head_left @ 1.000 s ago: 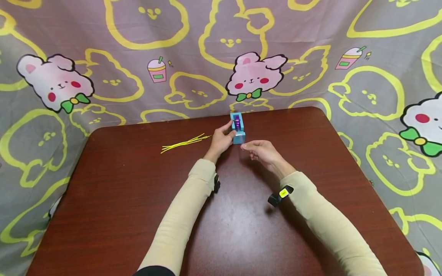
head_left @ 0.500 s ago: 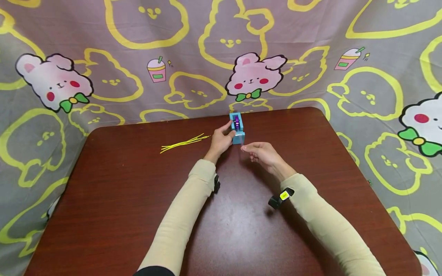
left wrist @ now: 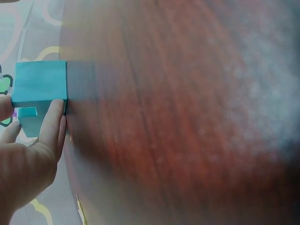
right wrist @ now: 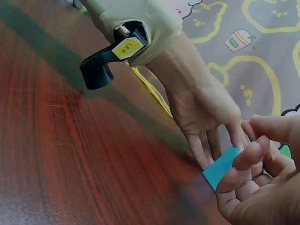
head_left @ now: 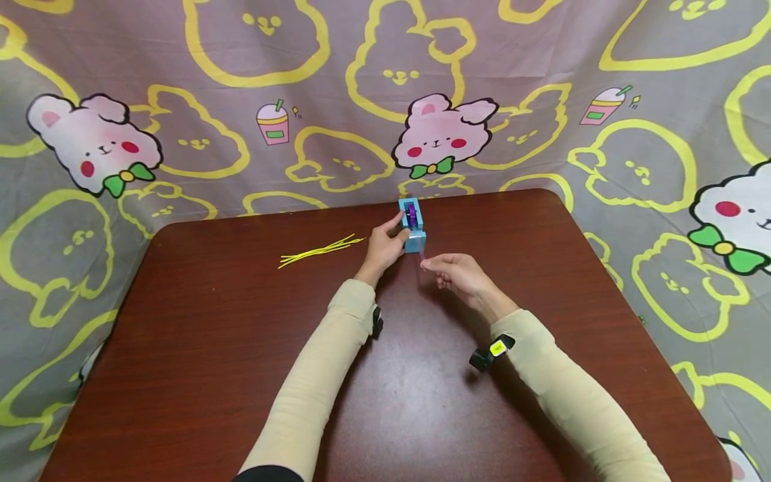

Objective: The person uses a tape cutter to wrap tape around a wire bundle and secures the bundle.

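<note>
Centrally, near the far edge of the brown table (head_left: 241,355), stands a blue tape dispenser (head_left: 415,242) with a purple roll (head_left: 412,215) in its slot; the left hand (head_left: 383,248) grips its left side between thumb and fingers, partly closed about the body; the right hand (head_left: 462,273), nearer the viewer, has its thumb and index finger pinched together, the other fingers curled; between them and the dispenser runs what appears to be a translucent strip (head_left: 422,257), too faint to trace fully; yellow strands (head_left: 319,252) lie crossed to the left, beside the left hand.
</note>
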`<state>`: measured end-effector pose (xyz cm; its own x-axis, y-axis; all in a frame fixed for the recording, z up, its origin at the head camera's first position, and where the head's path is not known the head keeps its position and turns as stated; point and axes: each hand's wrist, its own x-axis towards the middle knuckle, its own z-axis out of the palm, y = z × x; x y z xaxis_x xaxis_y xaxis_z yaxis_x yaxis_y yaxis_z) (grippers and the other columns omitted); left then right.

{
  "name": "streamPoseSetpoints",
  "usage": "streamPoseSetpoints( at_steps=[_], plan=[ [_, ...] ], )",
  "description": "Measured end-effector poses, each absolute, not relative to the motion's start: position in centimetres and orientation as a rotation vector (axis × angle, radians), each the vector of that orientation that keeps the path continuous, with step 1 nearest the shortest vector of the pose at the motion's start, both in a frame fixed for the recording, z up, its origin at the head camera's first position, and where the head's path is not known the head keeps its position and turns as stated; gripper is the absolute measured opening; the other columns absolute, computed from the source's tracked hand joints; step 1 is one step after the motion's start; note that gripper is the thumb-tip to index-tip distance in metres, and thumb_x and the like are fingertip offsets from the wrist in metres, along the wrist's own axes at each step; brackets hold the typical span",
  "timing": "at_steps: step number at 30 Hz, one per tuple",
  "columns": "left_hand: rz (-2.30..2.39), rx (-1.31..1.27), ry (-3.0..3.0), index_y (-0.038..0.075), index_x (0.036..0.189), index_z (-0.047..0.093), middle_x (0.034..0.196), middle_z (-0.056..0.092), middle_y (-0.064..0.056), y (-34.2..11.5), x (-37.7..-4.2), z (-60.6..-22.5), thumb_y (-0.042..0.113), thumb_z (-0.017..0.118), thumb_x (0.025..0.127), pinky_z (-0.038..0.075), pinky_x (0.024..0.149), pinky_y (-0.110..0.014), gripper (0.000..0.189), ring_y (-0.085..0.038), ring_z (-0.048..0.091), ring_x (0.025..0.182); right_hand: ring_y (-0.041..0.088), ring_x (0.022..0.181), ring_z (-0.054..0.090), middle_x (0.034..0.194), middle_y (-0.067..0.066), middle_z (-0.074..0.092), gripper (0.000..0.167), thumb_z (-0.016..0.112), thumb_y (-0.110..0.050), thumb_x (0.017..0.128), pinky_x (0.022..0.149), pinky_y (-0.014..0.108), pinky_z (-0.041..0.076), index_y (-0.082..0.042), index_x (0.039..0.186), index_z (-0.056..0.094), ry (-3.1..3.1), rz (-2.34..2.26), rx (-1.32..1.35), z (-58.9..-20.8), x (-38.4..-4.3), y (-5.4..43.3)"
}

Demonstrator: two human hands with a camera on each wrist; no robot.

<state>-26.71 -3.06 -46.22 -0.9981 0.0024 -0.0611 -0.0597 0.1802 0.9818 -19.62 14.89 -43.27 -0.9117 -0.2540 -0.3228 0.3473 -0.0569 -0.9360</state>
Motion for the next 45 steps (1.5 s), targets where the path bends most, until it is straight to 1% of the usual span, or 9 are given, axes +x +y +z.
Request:
streamPoseSetpoints(
  at_steps=[1, 4, 9, 17, 24, 28, 35, 42, 45],
  plan=[
    [1.982, -0.057, 2.374, 0.024, 0.147, 0.053, 0.136, 0.061, -0.014, -3.1, -26.7, -46.2, 0.018, 0.064, 0.1, 0.058, 0.079, -0.036, 0.049, -0.02, 0.066, 0.102, 0.01, 0.061, 0.052, 0.086, 0.004, 0.071, 0.011, 0.069, -0.012, 0.096, 0.062, 0.024, 0.047, -0.006, 0.093, 0.077, 1.824, -2.026, 0.101, -43.3, -19.5, 14.9],
    [1.984, -0.052, 2.369, 0.024, 0.148, 0.053, 0.138, 0.06, -0.014, -3.2, -26.7, -46.3, 0.018, 0.064, 0.1, 0.058, 0.08, -0.037, 0.049, -0.022, 0.065, 0.105, 0.01, 0.061, 0.052, 0.087, 0.005, 0.071, 0.011, 0.069, -0.012, 0.097, 0.062, 0.024, 0.047, -0.004, 0.094, 0.076, 1.819, -2.034, 0.094, -43.5, -19.3, 15.0],
    [1.977, -0.053, 2.36, 0.025, 0.148, 0.052, 0.14, 0.058, -0.013, -3.3, -26.7, -46.3, 0.018, 0.063, 0.101, 0.058, 0.081, -0.038, 0.049, -0.023, 0.065, 0.107, 0.01, 0.06, 0.052, 0.082, 0.003, 0.068, 0.011, 0.069, -0.012, 0.096, 0.062, 0.024, 0.047, -0.003, 0.093, 0.076, 1.8, -2.033, 0.098, -43.5, -19.0, 15.1],
    [1.95, -0.06, 2.377, 0.027, 0.148, 0.052, 0.139, 0.058, -0.012, -3.3, -26.8, -46.3, 0.019, 0.064, 0.101, 0.058, 0.08, -0.037, 0.049, -0.022, 0.066, 0.105, 0.011, 0.061, 0.052, 0.076, 0.003, 0.063, 0.018, 0.07, -0.012, 0.096, 0.063, 0.025, 0.047, 0.005, 0.101, 0.072, 1.808, -2.018, 0.103, -43.2, -18.4, 15.3],
    [1.936, -0.052, 2.391, 0.027, 0.148, 0.052, 0.142, 0.057, -0.012, -3.2, -26.8, -46.3, 0.02, 0.063, 0.101, 0.058, 0.08, -0.036, 0.049, -0.021, 0.065, 0.105, 0.01, 0.061, 0.051, 0.073, 0.001, 0.061, 0.011, 0.069, -0.012, 0.096, 0.062, 0.025, 0.046, -0.003, 0.092, 0.075, 1.793, -2.029, 0.088, -43.3, -17.8, 15.5],
    [1.931, -0.057, 2.385, 0.028, 0.148, 0.052, 0.143, 0.055, -0.012, -3.2, -26.8, -46.3, 0.02, 0.063, 0.101, 0.058, 0.081, -0.036, 0.049, -0.022, 0.065, 0.108, 0.01, 0.06, 0.051, 0.068, 0.0, 0.058, 0.01, 0.069, -0.011, 0.096, 0.062, 0.025, 0.046, -0.005, 0.09, 0.074, 1.791, -2.034, 0.076, -43.4, -17.5, 15.6],
    [1.938, -0.037, 2.398, 0.027, 0.148, 0.052, 0.142, 0.056, -0.012, -3.1, -26.8, -46.4, 0.02, 0.062, 0.102, 0.058, 0.081, -0.036, 0.048, -0.022, 0.065, 0.105, 0.011, 0.061, 0.05, 0.073, 0.002, 0.06, 0.012, 0.068, -0.01, 0.097, 0.063, 0.025, 0.046, 0.0, 0.094, 0.074, 1.779, -2.047, 0.045, -43.3, -16.8, 15.8],
    [1.947, -0.001, 2.401, 0.026, 0.148, 0.052, 0.137, 0.06, -0.012, -3.2, -26.7, -46.5, 0.019, 0.061, 0.102, 0.058, 0.08, -0.035, 0.047, -0.023, 0.066, 0.102, 0.01, 0.062, 0.051, 0.074, 0.0, 0.063, 0.012, 0.067, -0.01, 0.097, 0.063, 0.025, 0.046, -0.003, 0.093, 0.075, 1.779, -2.033, 0.051, -43.6, -16.3, 16.0],
    [1.943, -0.003, 2.403, 0.028, 0.147, 0.054, 0.138, 0.06, -0.011, -3.2, -26.7, -46.5, 0.02, 0.061, 0.102, 0.058, 0.08, -0.035, 0.046, -0.022, 0.065, 0.104, 0.011, 0.061, 0.051, 0.075, 0.0, 0.064, 0.015, 0.067, -0.01, 0.097, 0.063, 0.025, 0.046, 0.003, 0.099, 0.074, 1.78, -2.03, 0.048, -43.6, -16.1, 16.0]
  ],
)
